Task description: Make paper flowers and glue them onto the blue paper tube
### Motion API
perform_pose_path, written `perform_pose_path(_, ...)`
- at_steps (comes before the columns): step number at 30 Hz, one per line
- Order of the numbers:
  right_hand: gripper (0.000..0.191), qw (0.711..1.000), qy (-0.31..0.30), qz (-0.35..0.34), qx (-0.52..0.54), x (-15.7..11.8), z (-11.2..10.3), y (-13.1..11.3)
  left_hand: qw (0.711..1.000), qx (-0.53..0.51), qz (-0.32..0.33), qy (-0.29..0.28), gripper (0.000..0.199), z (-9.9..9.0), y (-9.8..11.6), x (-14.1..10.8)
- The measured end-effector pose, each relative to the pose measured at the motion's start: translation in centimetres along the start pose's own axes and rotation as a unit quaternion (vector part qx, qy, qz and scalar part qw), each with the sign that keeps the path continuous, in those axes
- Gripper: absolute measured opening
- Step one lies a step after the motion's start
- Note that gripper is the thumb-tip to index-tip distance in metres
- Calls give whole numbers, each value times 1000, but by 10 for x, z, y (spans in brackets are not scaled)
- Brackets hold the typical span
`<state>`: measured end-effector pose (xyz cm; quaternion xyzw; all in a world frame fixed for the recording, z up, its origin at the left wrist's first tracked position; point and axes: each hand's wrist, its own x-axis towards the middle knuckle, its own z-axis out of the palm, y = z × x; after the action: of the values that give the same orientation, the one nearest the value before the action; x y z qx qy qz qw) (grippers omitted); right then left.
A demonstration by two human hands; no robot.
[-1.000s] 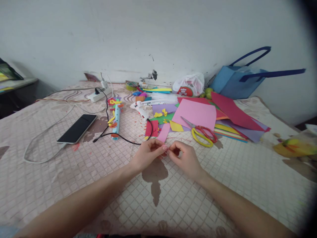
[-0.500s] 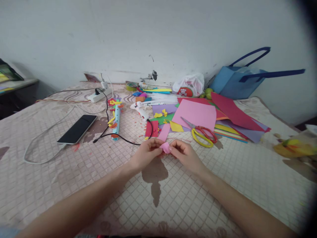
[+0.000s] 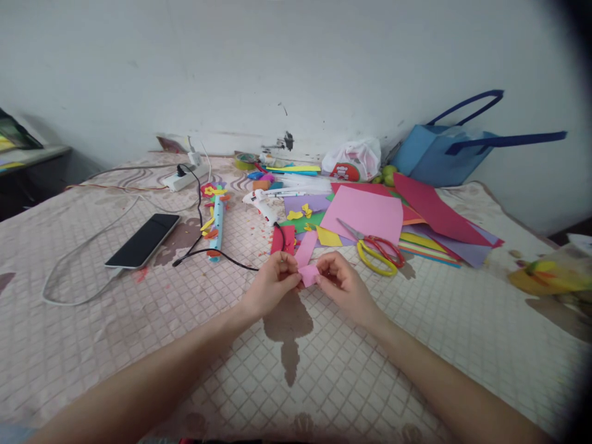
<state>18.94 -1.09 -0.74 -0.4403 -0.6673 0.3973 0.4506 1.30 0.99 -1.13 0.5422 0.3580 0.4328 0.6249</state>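
Between my two hands is a small pink paper piece point(image 3: 309, 275), held above the patterned tablecloth. My left hand point(image 3: 272, 280) pinches its left edge between thumb and fingers. The right edge is gripped by the fingertips of my right hand point(image 3: 345, 282). Just behind it lies a pink strip point(image 3: 306, 248), beside a red paper piece point(image 3: 283, 237). Scissors point(image 3: 377, 250) with yellow and red handles lie to the right, their blades on a large pink sheet point(image 3: 363, 213). A white glue gun point(image 3: 261, 206) rests behind my left hand.
A phone point(image 3: 143, 240) with a white cable and a decorated blue strip point(image 3: 216, 228) lie left. A black cord crosses toward my left hand. A power strip point(image 3: 186, 177), plastic bag point(image 3: 354, 159) and blue bag point(image 3: 439, 154) stand behind. Coloured sheets point(image 3: 444, 216) spread right.
The small pink piece, curled before, now looks flatter and more square between my fingertips. My fingers have shifted slightly around its edges.
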Motion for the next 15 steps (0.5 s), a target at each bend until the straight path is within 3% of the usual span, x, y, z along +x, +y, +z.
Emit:
perform_pose_path(4, 12, 1000, -8, 9, -10, 1, -1, -1, 996, 73, 50, -17, 5, -2, 1, -1)
perform_pose_path(9, 24, 1000, 10, 13, -21, 0, 0, -3, 981, 173, 92, -9, 26, -3, 5, -3)
perform_pose_path(15, 25, 997, 18, -23, -67, -2, 2, -2, 961, 244, 131, 20, 26, -2, 7, -5)
